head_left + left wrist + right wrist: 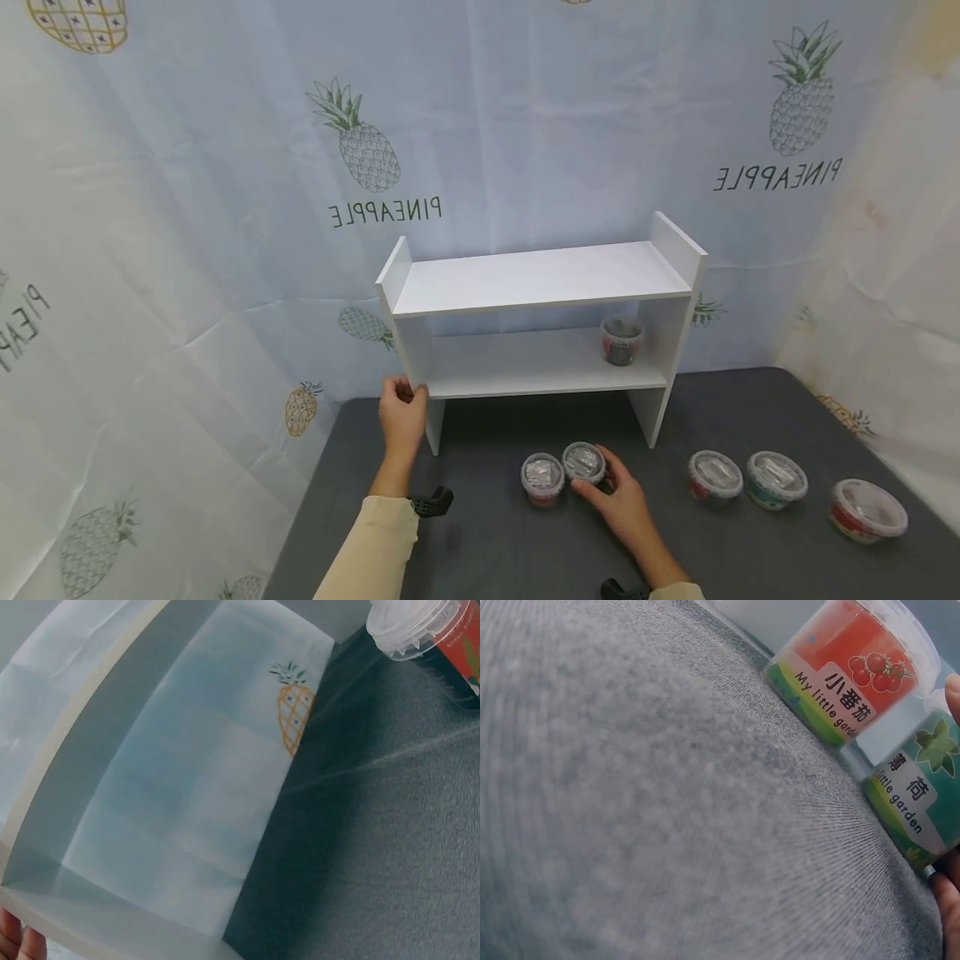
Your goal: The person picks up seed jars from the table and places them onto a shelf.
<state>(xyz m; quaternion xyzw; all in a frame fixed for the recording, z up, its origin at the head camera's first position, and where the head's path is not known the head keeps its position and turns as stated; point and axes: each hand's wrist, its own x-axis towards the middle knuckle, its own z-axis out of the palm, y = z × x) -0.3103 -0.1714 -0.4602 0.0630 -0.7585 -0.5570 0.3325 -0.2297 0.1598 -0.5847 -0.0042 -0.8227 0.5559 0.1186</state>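
My left hand point(403, 417) grips the left side panel of a white two-tier shelf point(547, 362), near its lower board; in the left wrist view, its fingertips point(31, 943) show at the panel's edge. With thumb and fingers, my right hand point(621, 500) holds a small clear-lidded plastic tub point(584, 463) in front of the shelf. The right wrist view shows this tub's green label point(922, 784) with a leaf picture. Right beside it, on its left, stands a similar tub point(542, 477), whose red label point(855, 671) has small tomatoes on it.
One more tub point(621, 340) stands on the lower board, near its right end. To the right on the dark table point(480, 550) are a red-labelled tub point(715, 475), a green-labelled tub point(777, 480) and a wider red tub point(867, 510). A pineapple-print cloth point(525, 125) hangs behind.
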